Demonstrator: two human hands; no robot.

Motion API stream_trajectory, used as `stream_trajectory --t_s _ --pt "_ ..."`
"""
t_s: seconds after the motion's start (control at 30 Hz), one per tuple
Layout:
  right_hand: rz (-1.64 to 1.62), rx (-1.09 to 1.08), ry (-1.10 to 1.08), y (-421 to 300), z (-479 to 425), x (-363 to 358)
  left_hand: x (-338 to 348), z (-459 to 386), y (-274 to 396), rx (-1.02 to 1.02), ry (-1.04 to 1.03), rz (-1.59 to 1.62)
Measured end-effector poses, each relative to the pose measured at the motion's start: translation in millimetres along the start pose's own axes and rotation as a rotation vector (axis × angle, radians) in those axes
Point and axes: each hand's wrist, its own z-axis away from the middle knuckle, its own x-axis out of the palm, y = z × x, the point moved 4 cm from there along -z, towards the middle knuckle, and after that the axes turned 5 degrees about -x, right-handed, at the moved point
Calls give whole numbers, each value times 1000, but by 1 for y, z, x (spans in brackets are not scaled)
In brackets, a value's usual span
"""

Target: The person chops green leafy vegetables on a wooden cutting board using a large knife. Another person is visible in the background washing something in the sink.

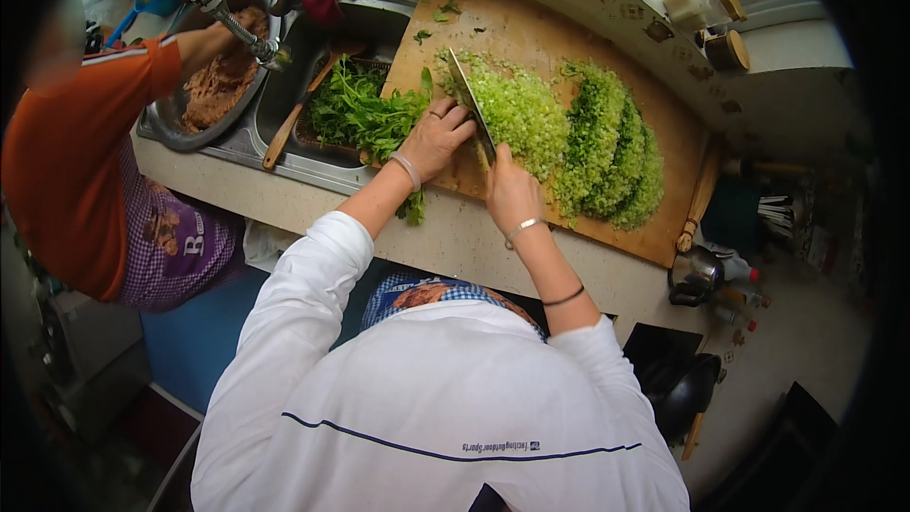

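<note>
My right hand (513,188) grips a broad kitchen knife (470,101), its blade upright over a wooden cutting board (498,14). Beside the blade, my left hand (437,136) presses with bent fingers on a bunch of leafy green stalks, likely celery (387,117). The leaves trail off the board's left side over the sink. Right of the knife lies a spread of finely chopped pale green stalks (522,110). Farther right, a darker mound of chopped greens (608,149) is heaped in overlapping layers. The cut ends under my left fingers are hidden.
At left, a co-worker's hand (206,50) reaches into a metal basin (192,139) of ground meat (220,82). A faucet (231,18) hangs over it. A wooden spatula (298,117) leans across the sink (320,21). A rolling pin (700,188) and a kettle (693,274) are at right.
</note>
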Motion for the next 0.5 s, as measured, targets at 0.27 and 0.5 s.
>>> stream_trajectory --t_s 0.27,0.5 --pt "-63 -51 40 -3 10 -15 -2 8 -1 -16 -4 52" --pt "9 -81 81 0 -17 11 1 3 -1 1 25 46"
